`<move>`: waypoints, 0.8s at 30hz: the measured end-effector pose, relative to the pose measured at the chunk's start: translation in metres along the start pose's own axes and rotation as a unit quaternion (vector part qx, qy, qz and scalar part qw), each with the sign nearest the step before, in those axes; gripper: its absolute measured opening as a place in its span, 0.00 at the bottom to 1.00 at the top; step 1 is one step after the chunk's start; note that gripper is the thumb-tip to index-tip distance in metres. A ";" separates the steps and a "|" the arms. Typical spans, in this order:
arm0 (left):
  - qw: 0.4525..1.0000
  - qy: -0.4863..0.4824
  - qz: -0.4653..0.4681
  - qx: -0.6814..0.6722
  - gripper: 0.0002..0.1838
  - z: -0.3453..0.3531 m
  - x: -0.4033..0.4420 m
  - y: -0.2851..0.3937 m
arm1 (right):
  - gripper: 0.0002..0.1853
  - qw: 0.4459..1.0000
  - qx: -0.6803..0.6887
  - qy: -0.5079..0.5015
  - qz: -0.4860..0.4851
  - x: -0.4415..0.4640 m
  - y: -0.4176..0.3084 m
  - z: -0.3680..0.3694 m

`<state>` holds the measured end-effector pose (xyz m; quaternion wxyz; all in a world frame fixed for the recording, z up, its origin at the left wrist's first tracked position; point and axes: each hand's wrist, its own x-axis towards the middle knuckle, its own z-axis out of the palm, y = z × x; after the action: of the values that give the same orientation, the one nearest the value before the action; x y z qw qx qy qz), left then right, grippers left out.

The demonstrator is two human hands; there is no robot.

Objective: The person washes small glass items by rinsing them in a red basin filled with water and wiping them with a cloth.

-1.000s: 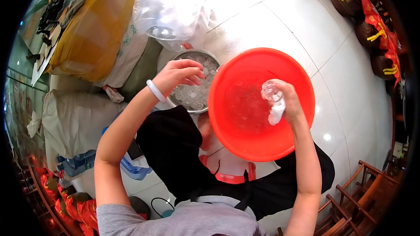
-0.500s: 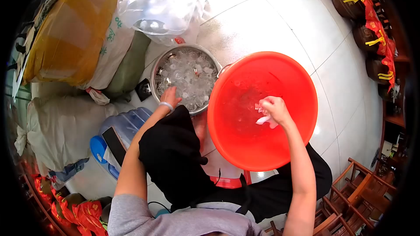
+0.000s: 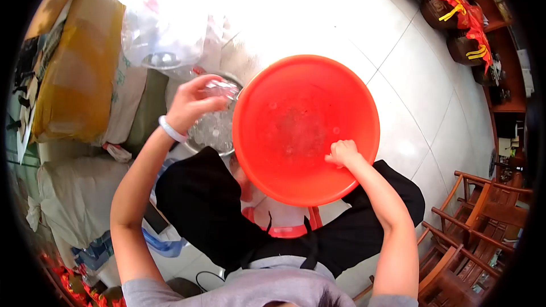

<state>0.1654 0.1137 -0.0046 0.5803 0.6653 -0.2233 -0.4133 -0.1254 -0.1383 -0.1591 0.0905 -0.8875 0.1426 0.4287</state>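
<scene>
A large red plastic basin [image 3: 250, 153] stands between my knees, with shallow water in its bottom. My right hand [image 3: 343, 153] is closed in a fist inside it, near the right wall; whatever it may hold is hidden. Above the metal bowl [image 3: 196, 149], my left hand [image 3: 196, 102] grips a small clear vessel [image 3: 223, 88] between thumb and fingers. Many clear pieces [image 3: 213, 131] fill that bowl, partly covered by my hand and the basin's rim.
Behind the bowl sits a clear plastic bag [image 3: 165, 34]. Taped yellow packaging [image 3: 79, 68] and pale sacks [image 3: 79, 193] line the left. Wooden chairs [image 3: 478, 222] stand at lower right, dark jars with red cloth [image 3: 441, 11] at upper right.
My left hand has risen from the metal bowl and now holds a clear vessel. My right hand has closed up; the pinkish-white item seen in it before no longer shows. The view has shifted.
</scene>
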 end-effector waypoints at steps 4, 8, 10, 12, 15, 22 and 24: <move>0.914 -0.177 0.016 0.366 0.26 0.077 0.027 0.009 | 0.22 0.959 0.175 0.220 0.031 -0.014 -0.028 -0.013; 0.644 -0.281 0.124 0.701 0.22 0.132 0.076 -0.125 | 0.20 0.990 -0.081 0.065 -0.100 -0.001 -0.010 0.020; 0.676 -0.262 0.056 0.686 0.18 0.150 0.090 -0.144 | 0.20 0.957 0.042 0.287 -0.007 -0.017 -0.022 0.009; 0.696 -0.256 -0.008 0.671 0.13 0.162 0.086 -0.169 | 0.20 0.976 0.041 0.213 -0.025 -0.029 -0.019 0.020; 0.709 -0.153 -0.031 0.688 0.12 0.161 0.085 -0.190 | 0.20 0.985 0.072 0.156 0.001 -0.024 -0.017 0.006; 0.820 0.000 -0.071 0.567 0.15 0.154 0.099 -0.264 | 0.22 0.983 0.108 0.146 -0.026 -0.017 -0.013 0.019; 0.817 -0.010 -0.090 0.569 0.15 0.151 0.102 -0.262 | 0.18 0.986 0.110 0.129 0.003 -0.022 -0.019 0.007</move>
<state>0.0523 0.0051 -0.2832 0.0561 0.8899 -0.3639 -0.2694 -0.1377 -0.1147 -0.1457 0.1673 -0.9196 0.2019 0.2925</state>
